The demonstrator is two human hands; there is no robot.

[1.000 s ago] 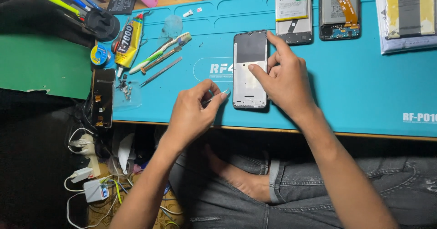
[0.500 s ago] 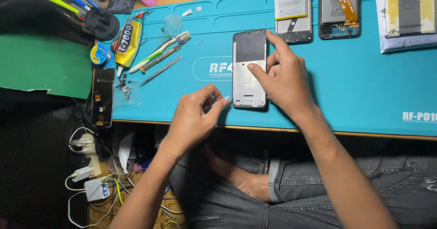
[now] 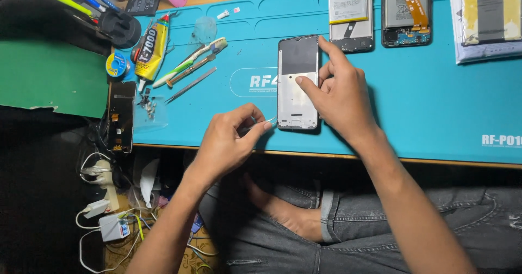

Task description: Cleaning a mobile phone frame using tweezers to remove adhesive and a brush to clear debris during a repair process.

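Right hand (image 3: 340, 97) of mine steadies the opened phone frame (image 3: 297, 83), fingers spread along its far edge and thumb pressed on its pale inner plate. Compared with a second ago it has hardly shifted, and the frame lies in the same spot on the teal surface (image 3: 435, 105). My left hand (image 3: 228, 140) has changed a little: its pinched fingers have drawn in so that the thin tweezers (image 3: 260, 124) now have their tip just at the frame's near left corner. I judge the fine work at that corner is in hand, not finished.

Counting: one frame under my right hand; beyond it, two opened phones (image 3: 405, 13), and a third flat device at the far right. Left of my left hand lie one yellow glue tube (image 3: 152, 48), one solder spool (image 3: 116, 64), one dark phone panel (image 3: 121, 116), and three slim tools (image 3: 190, 62).
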